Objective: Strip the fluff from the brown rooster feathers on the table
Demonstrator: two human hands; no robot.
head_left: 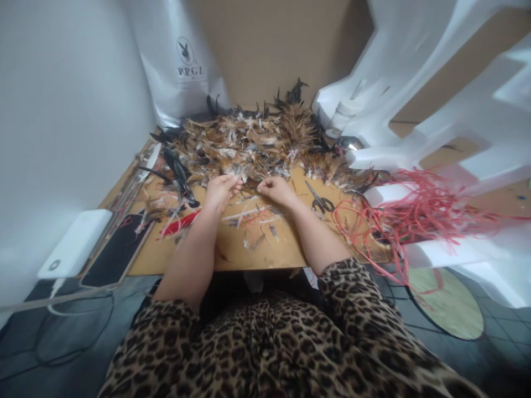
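Note:
A large heap of brown and white feathers [249, 138] spreads over the back of the wooden table. At its near edge my left hand [223, 190] is closed in a pinch, with a pale feather [239, 172] at its fingertips. A short gap to the right, my right hand [277, 189] has its fingers curled and pressed together. What it holds, if anything, is too small to make out. Below both hands lie scattered feather scraps and thin red and white strips [253, 214]. Scissors [318, 199] with black handles rest right of my right hand.
Long black feathers [177, 168] and a red strip [179, 223] lie left. A phone [114, 249] and a white power bank [74, 243] with a cable sit at the left edge. Tangled red ribbon [418, 213], white sheets and a plastic bottle [343, 116] occupy the right side.

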